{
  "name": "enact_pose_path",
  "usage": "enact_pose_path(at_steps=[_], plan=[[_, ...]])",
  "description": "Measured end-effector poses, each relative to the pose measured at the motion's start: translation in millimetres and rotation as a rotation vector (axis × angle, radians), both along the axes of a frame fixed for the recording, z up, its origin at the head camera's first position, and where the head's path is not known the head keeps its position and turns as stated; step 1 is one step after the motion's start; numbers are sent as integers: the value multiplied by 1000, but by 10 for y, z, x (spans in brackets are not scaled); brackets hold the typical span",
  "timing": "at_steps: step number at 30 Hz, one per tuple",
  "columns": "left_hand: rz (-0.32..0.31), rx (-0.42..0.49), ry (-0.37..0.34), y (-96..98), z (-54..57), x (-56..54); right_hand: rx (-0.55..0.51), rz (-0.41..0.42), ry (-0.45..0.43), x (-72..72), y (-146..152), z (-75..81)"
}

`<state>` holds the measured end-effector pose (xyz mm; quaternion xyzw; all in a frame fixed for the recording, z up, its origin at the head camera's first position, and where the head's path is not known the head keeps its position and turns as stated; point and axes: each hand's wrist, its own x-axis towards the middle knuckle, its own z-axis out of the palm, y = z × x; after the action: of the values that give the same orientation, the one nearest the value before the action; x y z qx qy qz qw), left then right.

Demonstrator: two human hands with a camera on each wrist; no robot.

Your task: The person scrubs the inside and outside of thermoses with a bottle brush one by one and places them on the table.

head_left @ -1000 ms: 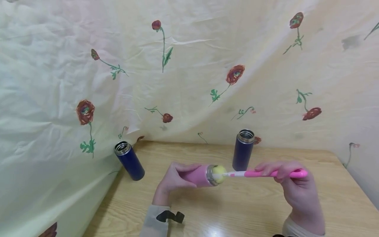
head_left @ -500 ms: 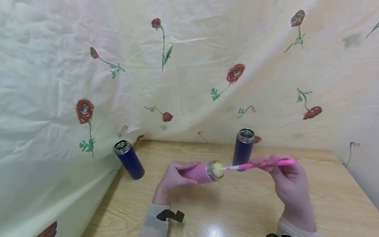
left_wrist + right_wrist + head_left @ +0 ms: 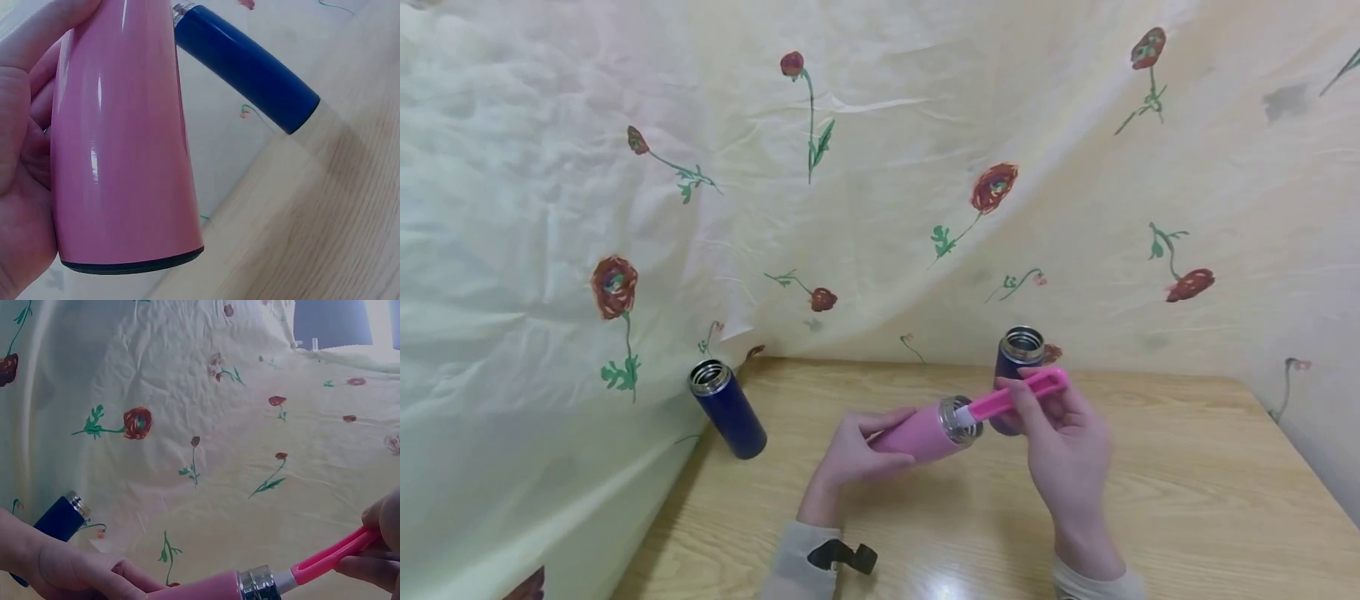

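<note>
My left hand (image 3: 856,450) grips a pink bottle (image 3: 921,435) round its body, tilted with its steel mouth up toward the right. In the left wrist view the pink bottle (image 3: 125,144) shows its dark-edged base. My right hand (image 3: 1067,442) pinches the pink handle of a bottle brush (image 3: 1011,397), whose white neck enters the bottle's mouth. The brush's yellow sponge head is hidden inside. In the right wrist view the looped handle of the brush (image 3: 331,555) lies between the fingertips, near the steel rim (image 3: 259,584).
A dark blue open bottle (image 3: 730,408) stands at the table's left edge. Another dark blue bottle (image 3: 1018,358) stands behind my right hand, partly covered by it. Flower-printed cloth (image 3: 880,208) hangs behind and to the left of the wooden table (image 3: 1217,467).
My right hand has moved left, pushing the brush's yellow sponge head from the bottle's mouth down inside. The pink bottle has tilted up slightly at its mouth.
</note>
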<state>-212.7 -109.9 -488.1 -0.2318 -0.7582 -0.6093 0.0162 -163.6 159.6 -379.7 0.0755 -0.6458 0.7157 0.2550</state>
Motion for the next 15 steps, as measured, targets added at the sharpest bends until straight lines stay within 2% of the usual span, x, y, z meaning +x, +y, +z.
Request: enact_pose_path(at_steps=[6,9,12,15], plan=[[-43,-48,22,91,24,10,-57,-62,-34,-20,62,34],[-45,-75,28,124,34,6,-63,-53,-12,-33,92,42],[-36,-74,31,135,38,9,-42,30,20,-48,120,18],[-49,-38,31,124,40,20,67,205,57,-85,150,-43]])
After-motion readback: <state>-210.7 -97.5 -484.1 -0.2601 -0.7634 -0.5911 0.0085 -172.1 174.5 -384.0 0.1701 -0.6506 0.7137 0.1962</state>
